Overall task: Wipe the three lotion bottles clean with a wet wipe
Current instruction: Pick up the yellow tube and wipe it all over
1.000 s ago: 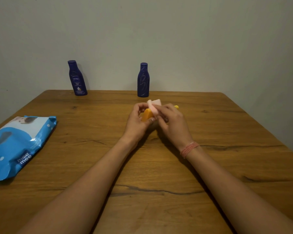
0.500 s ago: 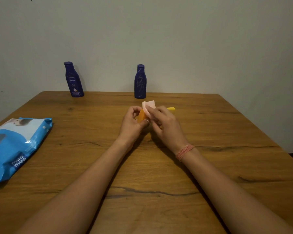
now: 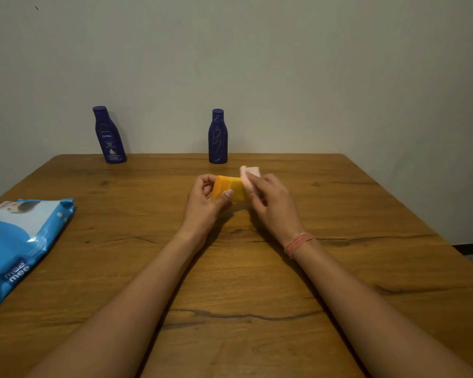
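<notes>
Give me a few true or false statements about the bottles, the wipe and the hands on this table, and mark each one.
1. The left hand grips the orange bottle. True.
2. The right hand is empty. False: it holds a folded wet wipe against the bottle.
3. Two dark blue bottles stand upright at the table's far edge. True.
4. The wipes pack lies on the right of the table. False: it lies on the left.

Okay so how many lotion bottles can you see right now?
3: a labelled blue bottle back left, a plain blue bottle back centre, an orange bottle in the left hand.
</notes>
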`<move>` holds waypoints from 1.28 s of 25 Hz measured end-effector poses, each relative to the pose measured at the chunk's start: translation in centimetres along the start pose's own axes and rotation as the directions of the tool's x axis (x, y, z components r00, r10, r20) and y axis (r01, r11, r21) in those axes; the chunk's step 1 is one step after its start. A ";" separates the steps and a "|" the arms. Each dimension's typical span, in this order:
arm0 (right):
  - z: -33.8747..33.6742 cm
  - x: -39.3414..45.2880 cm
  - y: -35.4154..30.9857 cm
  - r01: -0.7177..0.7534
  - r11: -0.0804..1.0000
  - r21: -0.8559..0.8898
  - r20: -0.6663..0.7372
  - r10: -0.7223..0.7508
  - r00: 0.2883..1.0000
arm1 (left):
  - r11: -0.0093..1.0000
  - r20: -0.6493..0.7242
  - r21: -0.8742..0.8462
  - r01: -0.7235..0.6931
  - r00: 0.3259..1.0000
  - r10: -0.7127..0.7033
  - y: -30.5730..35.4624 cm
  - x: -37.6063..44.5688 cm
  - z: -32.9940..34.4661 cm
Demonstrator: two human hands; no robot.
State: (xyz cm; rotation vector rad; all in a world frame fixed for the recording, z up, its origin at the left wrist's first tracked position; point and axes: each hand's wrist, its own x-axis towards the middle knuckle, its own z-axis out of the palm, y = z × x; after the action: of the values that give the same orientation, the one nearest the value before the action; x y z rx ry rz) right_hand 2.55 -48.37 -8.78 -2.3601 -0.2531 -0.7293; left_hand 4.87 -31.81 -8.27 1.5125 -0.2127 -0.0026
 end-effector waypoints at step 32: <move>-0.1 0.1 1.4 -0.090 0.991 -0.099 0.108 0.101 0.989 | 0.980 0.081 0.188 -0.056 0.996 0.041 0.3 -0.5 0.1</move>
State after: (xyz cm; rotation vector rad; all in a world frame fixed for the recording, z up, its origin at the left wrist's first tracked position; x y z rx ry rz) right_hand 3.07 -49.50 -9.35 -2.4875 -0.1554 -0.5745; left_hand 4.36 -31.84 -8.06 1.6993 -0.3187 -0.0011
